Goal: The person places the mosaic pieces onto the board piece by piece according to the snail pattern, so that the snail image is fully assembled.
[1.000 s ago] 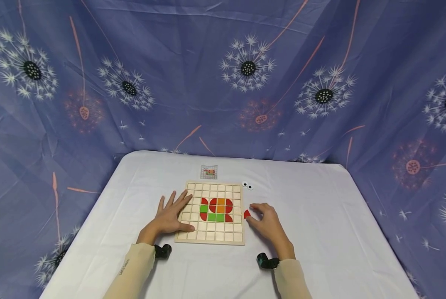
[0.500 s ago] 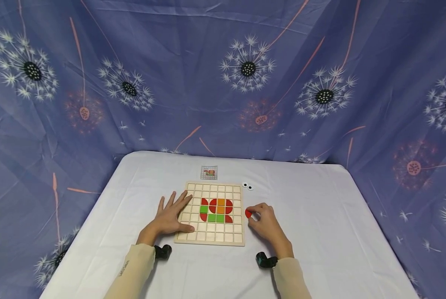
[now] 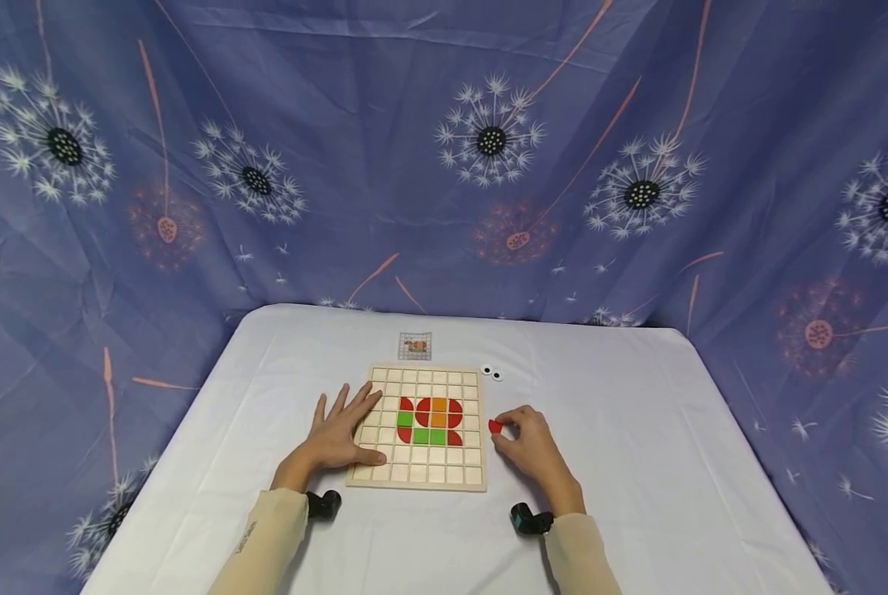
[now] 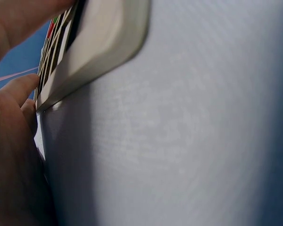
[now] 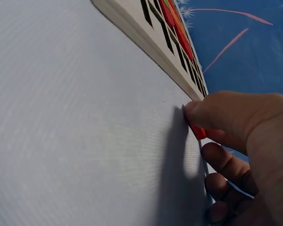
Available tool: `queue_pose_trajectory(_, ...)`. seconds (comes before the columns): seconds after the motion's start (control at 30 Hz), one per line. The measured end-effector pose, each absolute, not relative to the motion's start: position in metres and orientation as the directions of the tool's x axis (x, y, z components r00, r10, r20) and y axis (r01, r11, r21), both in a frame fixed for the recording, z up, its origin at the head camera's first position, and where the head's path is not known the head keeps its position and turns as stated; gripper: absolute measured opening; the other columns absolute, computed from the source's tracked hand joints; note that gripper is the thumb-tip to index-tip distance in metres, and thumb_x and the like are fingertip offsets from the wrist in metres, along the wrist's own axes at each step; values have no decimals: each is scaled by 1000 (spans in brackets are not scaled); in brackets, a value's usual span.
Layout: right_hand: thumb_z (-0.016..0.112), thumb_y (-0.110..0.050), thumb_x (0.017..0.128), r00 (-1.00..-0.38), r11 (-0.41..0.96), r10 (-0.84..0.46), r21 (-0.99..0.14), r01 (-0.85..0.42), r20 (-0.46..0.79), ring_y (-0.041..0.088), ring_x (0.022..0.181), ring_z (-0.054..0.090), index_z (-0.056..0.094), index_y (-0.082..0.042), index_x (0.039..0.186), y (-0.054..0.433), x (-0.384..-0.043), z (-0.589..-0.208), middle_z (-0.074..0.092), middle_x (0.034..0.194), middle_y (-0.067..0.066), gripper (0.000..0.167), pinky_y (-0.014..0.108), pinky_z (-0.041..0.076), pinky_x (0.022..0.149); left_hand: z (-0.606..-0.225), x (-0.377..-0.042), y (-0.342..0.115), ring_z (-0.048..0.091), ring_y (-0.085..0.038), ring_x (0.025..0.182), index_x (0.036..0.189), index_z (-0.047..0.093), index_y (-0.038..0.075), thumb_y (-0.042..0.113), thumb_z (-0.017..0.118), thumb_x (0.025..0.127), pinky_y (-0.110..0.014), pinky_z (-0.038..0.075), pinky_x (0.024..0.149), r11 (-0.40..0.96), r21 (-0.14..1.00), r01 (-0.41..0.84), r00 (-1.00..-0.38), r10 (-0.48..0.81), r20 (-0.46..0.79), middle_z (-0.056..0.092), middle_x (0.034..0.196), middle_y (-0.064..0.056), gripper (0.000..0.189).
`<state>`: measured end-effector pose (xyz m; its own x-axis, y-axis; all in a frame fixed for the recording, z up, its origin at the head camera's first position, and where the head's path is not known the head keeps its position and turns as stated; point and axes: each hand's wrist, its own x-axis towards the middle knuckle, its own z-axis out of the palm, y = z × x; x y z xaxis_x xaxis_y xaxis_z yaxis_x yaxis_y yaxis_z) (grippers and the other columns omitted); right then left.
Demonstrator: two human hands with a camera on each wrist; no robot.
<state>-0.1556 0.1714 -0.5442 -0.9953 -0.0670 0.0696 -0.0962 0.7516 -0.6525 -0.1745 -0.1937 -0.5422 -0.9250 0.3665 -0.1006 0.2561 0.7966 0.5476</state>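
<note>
A wooden grid board [image 3: 417, 474] lies on the table, with red, green and orange tiles [image 3: 438, 420] set in its middle cells. My left hand [image 3: 334, 435] rests on the board's left side, fingers spread and thumb lying over the lower left cells. Just off the board's right edge, my right hand [image 3: 527, 441] pinches a small red tile [image 3: 495, 426] with a curved edge between thumb and index finger. In the right wrist view the red tile [image 5: 197, 131] shows between the thumb and the finger, close over the cloth, its far part hidden by them.
A small pattern card [image 3: 415, 346] with a coloured picture lies beyond the board. Two round eye pieces [image 3: 492, 373] sit near the board's top right corner. White cloth [image 3: 623, 430] covers the table, and a blue dandelion-print curtain [image 3: 384, 165] hangs behind.
The right thumb and index finger have closed on the red tile and turned it beside the board. My left hand has stayed in place; the head view has tipped slightly.
</note>
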Motion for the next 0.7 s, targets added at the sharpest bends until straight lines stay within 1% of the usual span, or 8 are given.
queue_pose_trajectory(0.17, 88, -24, 82, -997, 747, -54, -660, -75, 53, 25, 103, 60, 78, -6, 101, 172, -154, -544, 67, 105, 6, 28, 48, 52, 96, -544, -175, -194, 3, -48, 158, 163, 32, 19, 64, 85, 67, -70, -11, 121, 795, 547, 261, -925, 369, -96, 16, 174, -8, 119)
queue_pose_trajectory(0.23, 89, -25, 80, -997, 741, -56, -667, -75, 50, 24, 102, 61, 77, -8, 99, 173, -153, -543, 67, 104, 4, 28, 47, 52, 96, -543, -175, -194, 3, -47, 158, 163, 32, 19, 64, 85, 67, -70, -11, 121, 796, 546, 262, -925, 369, -94, 16, 174, -8, 119)
queue_pose_trajectory(0.3, 89, -21, 81, -995, 734, -76, -672, -94, 56, 23, 102, 62, 77, -9, 101, 175, -153, -543, 68, 105, 4, 26, 47, 52, 96, -543, -175, -194, 3, -47, 159, 163, 32, 19, 64, 85, 67, -70, -11, 122, 796, 545, 263, -925, 369, -94, 16, 174, -8, 120)
queue_pose_trajectory(0.37, 85, -13, 83, -990, 732, -117, -667, -138, 76, 23, 101, 63, 77, -9, 106, 176, -155, -542, 69, 105, 4, 25, 46, 54, 94, -542, -175, -195, 3, -47, 159, 163, 32, 19, 64, 85, 66, -70, -12, 122, 796, 546, 262, -925, 368, -93, 16, 174, -8, 120)
queue_pose_trajectory(0.43, 81, -5, 84, -982, 732, -168, -656, -184, 87, 23, 101, 63, 76, -9, 112, 177, -157, -541, 69, 107, 6, 29, 46, 55, 93, -542, -175, -195, 3, -47, 159, 163, 32, 19, 64, 85, 66, -70, -12, 122, 795, 546, 262, -925, 369, -92, 16, 174, -8, 119)
queue_pose_trajectory(0.5, 77, -1, 84, -976, 730, -203, -653, -202, 76, 23, 101, 62, 76, -10, 116, 177, -160, -539, 67, 109, 7, 34, 46, 55, 93, -542, -175, -195, 3, -47, 159, 163, 32, 19, 64, 85, 67, -70, -11, 122, 795, 545, 266, -925, 369, -88, 16, 174, -8, 119)
queue_pose_trajectory(0.6, 76, -2, 84, -974, 740, -224, -646, -188, 27, 22, 100, 59, 77, -12, 114, 177, -163, -536, 64, 108, 5, 31, 45, 54, 93, -543, -176, -195, 3, -47, 159, 164, 32, 19, 64, 85, 67, -70, -11, 122, 794, 546, 267, -924, 372, -89, 16, 174, -8, 119)
queue_pose_trajectory(0.7, 78, -6, 85, -973, 765, -229, -621, -171, -13, 19, 98, 58, 78, -13, 108, 178, -165, -534, 62, 105, 3, 24, 44, 55, 93, -544, -175, -195, 2, -47, 159, 164, 31, 19, 64, 84, 67, -69, -12, 122, 794, 546, 267, -923, 374, -93, 15, 174, -7, 119)
